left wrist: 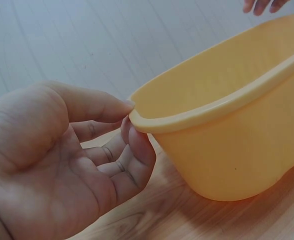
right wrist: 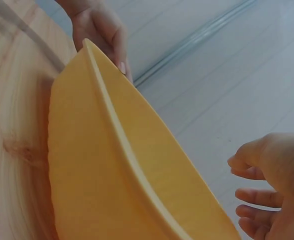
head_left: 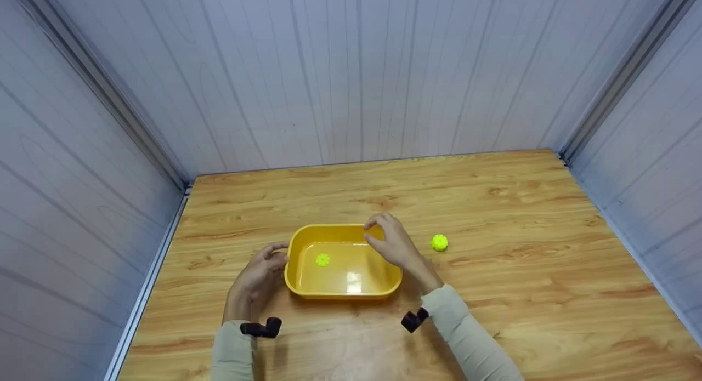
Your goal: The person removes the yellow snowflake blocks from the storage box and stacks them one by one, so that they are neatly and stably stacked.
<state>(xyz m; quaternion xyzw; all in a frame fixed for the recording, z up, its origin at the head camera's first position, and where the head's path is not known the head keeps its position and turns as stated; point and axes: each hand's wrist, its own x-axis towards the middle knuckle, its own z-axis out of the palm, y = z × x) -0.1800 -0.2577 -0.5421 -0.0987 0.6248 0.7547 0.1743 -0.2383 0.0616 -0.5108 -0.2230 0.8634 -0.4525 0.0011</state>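
A yellow plastic basin [head_left: 329,285] sits upright on the wooden table. At its left end my left hand [head_left: 262,274] pinches the rim, thumb on top and curled fingers beneath, as the left wrist view shows at the basin's edge [left wrist: 197,120]. My right hand [head_left: 392,244] hovers over the basin's right end, fingers bent and spread apart from the thumb, nothing between them; in the right wrist view this hand [right wrist: 282,185] is clear of the rim. On the basin's floor lies a small bright yellow-green flower-shaped piece [head_left: 323,260].
A knobbly yellow-green ball [head_left: 439,242] lies on the table [head_left: 521,249] to the right of the basin. Pale panelled walls [head_left: 340,85] enclose the table at the back and both sides. A dark strapped camera [head_left: 262,328] sits on each wrist.
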